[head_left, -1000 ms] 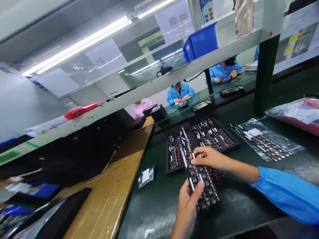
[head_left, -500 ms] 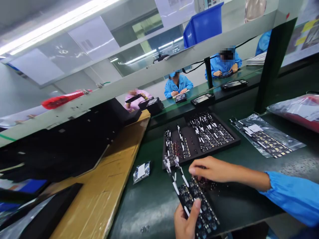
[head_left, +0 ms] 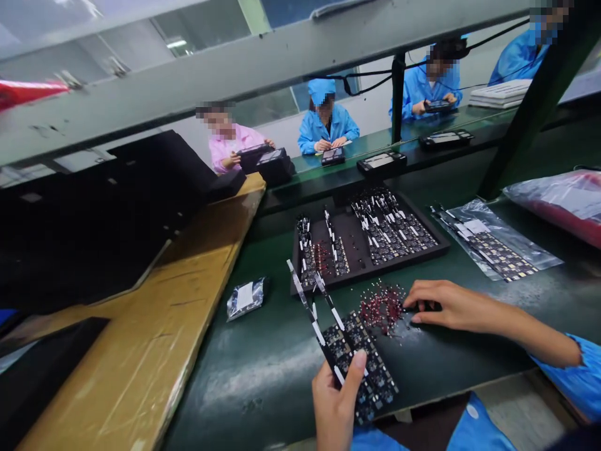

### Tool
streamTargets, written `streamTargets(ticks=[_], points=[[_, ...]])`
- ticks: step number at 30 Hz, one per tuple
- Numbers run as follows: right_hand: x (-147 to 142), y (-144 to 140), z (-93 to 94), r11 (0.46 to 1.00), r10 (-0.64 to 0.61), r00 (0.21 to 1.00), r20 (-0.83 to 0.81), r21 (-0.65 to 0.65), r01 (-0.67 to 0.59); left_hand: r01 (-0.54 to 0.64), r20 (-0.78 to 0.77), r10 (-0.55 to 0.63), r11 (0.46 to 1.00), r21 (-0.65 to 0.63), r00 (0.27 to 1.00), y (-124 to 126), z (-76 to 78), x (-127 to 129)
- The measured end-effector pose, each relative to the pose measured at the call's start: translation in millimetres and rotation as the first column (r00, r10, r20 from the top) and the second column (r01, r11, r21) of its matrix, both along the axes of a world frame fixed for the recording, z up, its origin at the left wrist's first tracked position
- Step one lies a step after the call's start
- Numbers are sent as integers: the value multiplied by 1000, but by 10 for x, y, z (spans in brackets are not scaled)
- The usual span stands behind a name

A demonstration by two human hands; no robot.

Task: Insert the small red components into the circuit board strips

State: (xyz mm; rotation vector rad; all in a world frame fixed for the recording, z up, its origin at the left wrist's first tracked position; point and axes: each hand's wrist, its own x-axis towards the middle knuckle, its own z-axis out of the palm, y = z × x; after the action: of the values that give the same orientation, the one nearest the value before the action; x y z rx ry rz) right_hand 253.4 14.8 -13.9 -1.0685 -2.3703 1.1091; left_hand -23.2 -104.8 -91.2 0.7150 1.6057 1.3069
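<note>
My left hand (head_left: 335, 401) is closed on a dark circuit board panel (head_left: 359, 357), thumb on top, at the front of the bench. Black ribbon strips (head_left: 312, 313) with white labels stick out beyond the panel's far end. Just beyond the panel lies a loose pile of tiny red, black and white parts (head_left: 382, 307). My right hand (head_left: 441, 304) rests at the right edge of that pile, thumb and forefinger a little apart. I see nothing between these fingers.
Behind the pile, a black tray (head_left: 359, 266) carries rows of similar boards. A clear bag (head_left: 539, 254) with boards lies to its right, a small silver packet (head_left: 246, 299) to its left. Cardboard (head_left: 188, 313) covers the left side. Several co-workers sit across the bench.
My right hand has moved right, away from the panel to the edge of the pile, uncovering the parts. My left hand still holds the panel. The camera view has tilted downward.
</note>
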Motion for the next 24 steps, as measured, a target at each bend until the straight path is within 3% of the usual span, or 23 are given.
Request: streamTargets(ticks=[4,10,16,24], points=[[-99,-38,-97,999,-51,998,-31,16,51,33,-75,-25,994,108,997,-5,78,31],[-178,-24,-129,990,-144,986,-84,-2,144,86,-124,-76,993,81,989,25,177,40],[-257,-4,-106,994,-108,988,-112,-2,109,98,-122,-87,991,87,989,26,192,51],[-438,15,110,973,-232,952,-202,-35,230,120,-75,-109,980,160,991,-5,244,52]])
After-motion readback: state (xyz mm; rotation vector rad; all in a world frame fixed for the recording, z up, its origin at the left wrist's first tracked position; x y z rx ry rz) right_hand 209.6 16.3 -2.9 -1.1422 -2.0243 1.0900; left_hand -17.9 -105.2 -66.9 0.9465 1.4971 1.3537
